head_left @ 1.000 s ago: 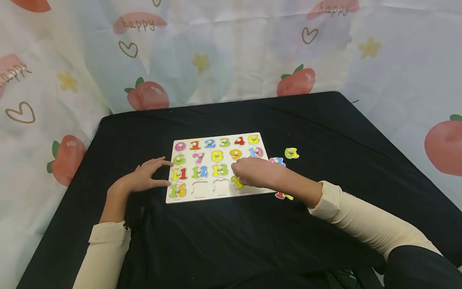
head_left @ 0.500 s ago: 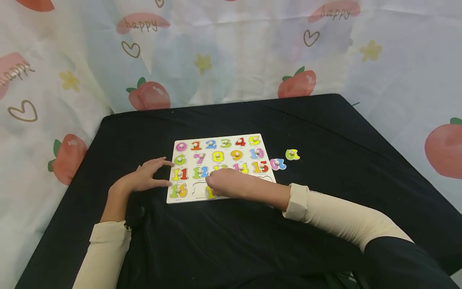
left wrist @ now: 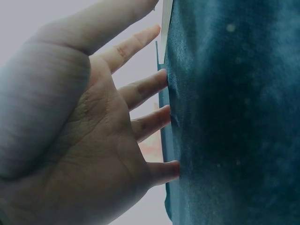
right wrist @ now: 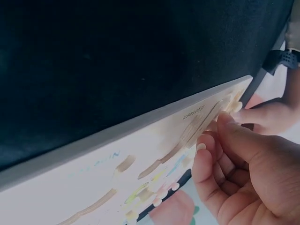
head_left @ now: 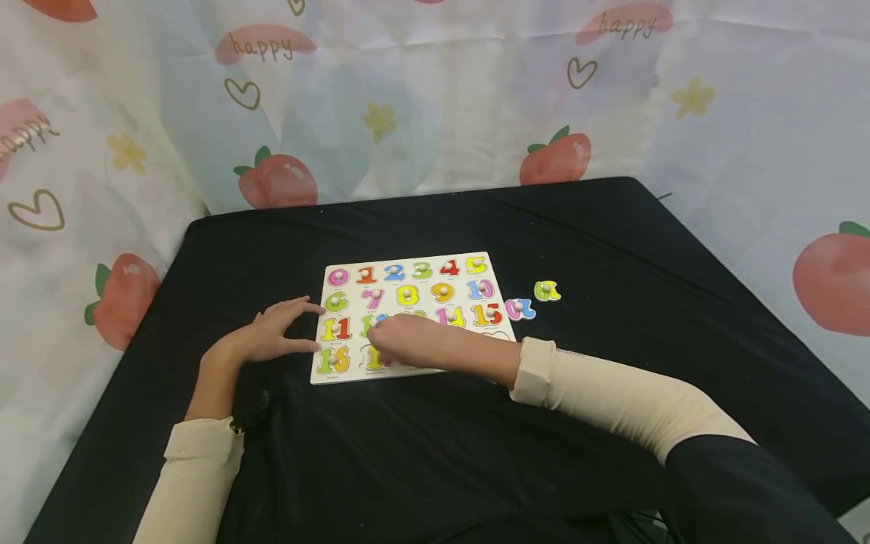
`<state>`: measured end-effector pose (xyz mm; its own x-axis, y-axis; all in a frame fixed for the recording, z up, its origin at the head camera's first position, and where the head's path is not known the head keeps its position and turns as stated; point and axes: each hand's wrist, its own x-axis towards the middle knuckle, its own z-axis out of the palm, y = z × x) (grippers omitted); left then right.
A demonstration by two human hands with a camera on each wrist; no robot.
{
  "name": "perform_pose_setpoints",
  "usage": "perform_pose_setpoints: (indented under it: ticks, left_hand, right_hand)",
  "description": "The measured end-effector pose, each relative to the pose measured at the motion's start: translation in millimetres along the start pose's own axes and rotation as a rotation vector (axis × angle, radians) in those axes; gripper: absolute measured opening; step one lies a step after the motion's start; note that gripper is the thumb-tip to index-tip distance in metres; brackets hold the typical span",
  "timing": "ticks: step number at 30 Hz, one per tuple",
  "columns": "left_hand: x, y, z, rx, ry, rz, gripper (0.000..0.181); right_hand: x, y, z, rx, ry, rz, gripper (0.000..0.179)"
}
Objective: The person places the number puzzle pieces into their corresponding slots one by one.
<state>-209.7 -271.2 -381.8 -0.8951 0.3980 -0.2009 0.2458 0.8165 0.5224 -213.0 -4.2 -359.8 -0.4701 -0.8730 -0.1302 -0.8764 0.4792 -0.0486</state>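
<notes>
A pale wooden number puzzle board (head_left: 354, 370) lies on the black cloth, with knobbed number pieces filling its upper rows. My right hand (head_left: 414, 340) reaches over its bottom row, pinching a yellow number piece (head_left: 372, 359) at the slot right of the 16 piece (head_left: 332, 360). The hand hides most of that piece. In the right wrist view, thumb and fingertips (right wrist: 226, 118) meet close above the board. My left hand (head_left: 275, 330) rests at the board's left edge, thumb and fingers spread; the left wrist view shows its palm (left wrist: 93, 122) and outstretched fingers touching the cloth.
Right of the board lie a loose pink-and-blue 20 piece (head_left: 519, 309) and a green-and-yellow piece (head_left: 547, 291). The black cloth (head_left: 598, 242) covers the table, and a printed curtain (head_left: 442, 91) hangs behind it. My right forearm crosses the board's lower right corner.
My right hand has moved left along the bottom row with the yellow number piece, uncovering the 14 and 15. My left hand has stayed at the board's left edge.
</notes>
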Motion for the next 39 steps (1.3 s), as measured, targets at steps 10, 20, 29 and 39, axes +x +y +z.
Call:
perform_pose_setpoints:
  ticks: [10, 20, 29, 39]
  left_hand:
    - [-1.2, 0.9, 0.7, -0.010, 0.002, -0.004, 0.068]
    - [1.1, 1.6, 1.0, -0.005, 0.008, 0.007, 0.066]
    - [0.1, 1.4, -1.8, -0.004, 0.004, -0.013, 0.067]
    - [-2.2, 4.1, 0.6, -0.017, 0.003, -0.012, 0.068]
  right_hand:
    - [11.0, 1.5, 0.2, 0.115, -0.072, 0.023, 0.034]
    - [4.6, 6.1, 2.7, 0.140, -0.074, 0.073, 0.032]
    - [-36.5, 41.4, -18.9, 0.144, -0.020, 0.142, 0.034]
    - [-103.5, 104.1, -45.8, 0.213, -0.123, 0.373, 0.030]
